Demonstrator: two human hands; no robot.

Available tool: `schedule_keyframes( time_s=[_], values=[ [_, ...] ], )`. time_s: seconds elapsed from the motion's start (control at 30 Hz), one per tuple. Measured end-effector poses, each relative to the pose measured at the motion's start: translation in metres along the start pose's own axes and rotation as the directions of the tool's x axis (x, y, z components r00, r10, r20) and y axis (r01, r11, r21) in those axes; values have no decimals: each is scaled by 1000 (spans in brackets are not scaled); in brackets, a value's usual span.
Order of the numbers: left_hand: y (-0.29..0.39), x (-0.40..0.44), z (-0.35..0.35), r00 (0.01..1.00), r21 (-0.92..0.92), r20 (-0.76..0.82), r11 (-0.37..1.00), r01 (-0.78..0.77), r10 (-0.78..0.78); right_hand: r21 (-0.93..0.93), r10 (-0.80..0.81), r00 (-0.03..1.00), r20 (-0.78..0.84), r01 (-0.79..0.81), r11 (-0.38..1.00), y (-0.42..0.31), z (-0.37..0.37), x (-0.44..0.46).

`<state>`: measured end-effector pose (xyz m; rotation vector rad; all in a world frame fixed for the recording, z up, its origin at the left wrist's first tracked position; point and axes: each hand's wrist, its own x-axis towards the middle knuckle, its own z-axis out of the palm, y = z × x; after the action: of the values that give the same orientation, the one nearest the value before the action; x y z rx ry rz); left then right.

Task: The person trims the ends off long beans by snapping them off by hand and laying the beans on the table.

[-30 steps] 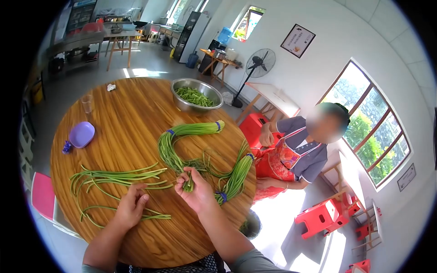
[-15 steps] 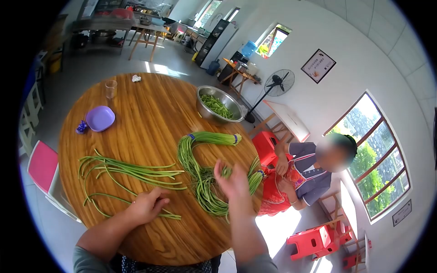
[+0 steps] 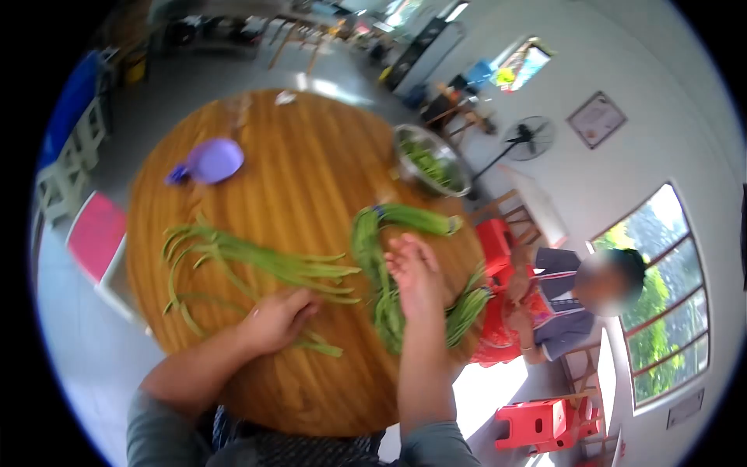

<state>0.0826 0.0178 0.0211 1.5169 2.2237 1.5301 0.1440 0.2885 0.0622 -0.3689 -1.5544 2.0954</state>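
Loose long beans (image 3: pixel 257 255) lie spread across the left of the round wooden table. My left hand (image 3: pixel 282 317) rests at their lower right with its fingers curled closed; whatever is in them is hidden. A large bundle of long beans (image 3: pixel 377 292), tied with a blue band, curves over the table's right side. Above that bundle is my right hand (image 3: pixel 416 272), blurred, palm up with fingers apart, and nothing shows in it. Another banded bunch end (image 3: pixel 469 311) lies just right of my right wrist.
A steel bowl (image 3: pixel 459 183) holding cut green pieces stands at the far right edge. Farther left are a purple dish (image 3: pixel 216 161) and a crumpled white tissue (image 3: pixel 285 97). A person (image 3: pixel 556 300) sits at the right. A pink chair (image 3: pixel 99 233) stands left.
My view has swung, so the table appears shifted right and up. My right hand's fingers have opened, and the small green bits in them no longer show. My left hand stays curled by the loose beans.
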Motion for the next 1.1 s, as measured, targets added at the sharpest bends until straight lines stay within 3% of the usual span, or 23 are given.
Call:
schedule_keyframes(
  time_s=[0.07,0.1,0.17,0.2,0.27,0.33,0.4,0.47,0.53,0.6,0.63,0.7,0.83,0.9,1.1],
  values=[
    [-9,1,7,984,-37,-172,999,40,-46,-214,-17,998,58,29,977,4,18,-39],
    [-13,2,7,971,-61,-222,995,77,-89,-184,53,994,93,-35,982,8,27,-53],
    [-18,4,3,948,-63,-288,990,122,-135,-559,99,954,282,79,826,12,37,-74],
    [-20,6,2,930,-114,-327,984,136,-167,-546,116,945,305,75,834,16,42,-80],
    [-22,6,4,903,-149,-378,977,155,-201,-725,88,856,509,372,580,25,49,-90],
    [-25,5,6,911,-119,-386,987,110,-148,-687,52,838,543,407,602,36,49,-96],
    [-26,5,9,918,-110,-367,987,115,-148,-710,93,779,620,506,490,32,45,-104],
    [-29,4,12,930,-70,-353,994,82,-102,-714,147,784,603,448,538,28,42,-107],
    [-23,4,10,951,-16,-299,997,82,-83,-697,135,706,696,617,365,38,34,-106],
    [-21,3,13,989,-23,-136,998,-60,56,-682,86,727,681,588,434,37,34,-105],
    [-17,3,13,993,8,-101,998,-61,62,-713,-4,790,613,556,427,36,36,-105],
    [-9,1,21,973,216,42,948,-232,229,-772,-102,855,508,505,387,32,34,-103],
    [-13,-6,29,982,397,112,899,-183,150,-820,-92,881,464,467,331,37,33,-102],
    [-10,-6,28,975,487,127,845,-223,184,-813,-87,826,556,563,148,43,33,-103],
    [5,-9,23,984,581,91,794,-178,154,-763,-242,737,631,646,-20,48,44,-103]
  ],
)
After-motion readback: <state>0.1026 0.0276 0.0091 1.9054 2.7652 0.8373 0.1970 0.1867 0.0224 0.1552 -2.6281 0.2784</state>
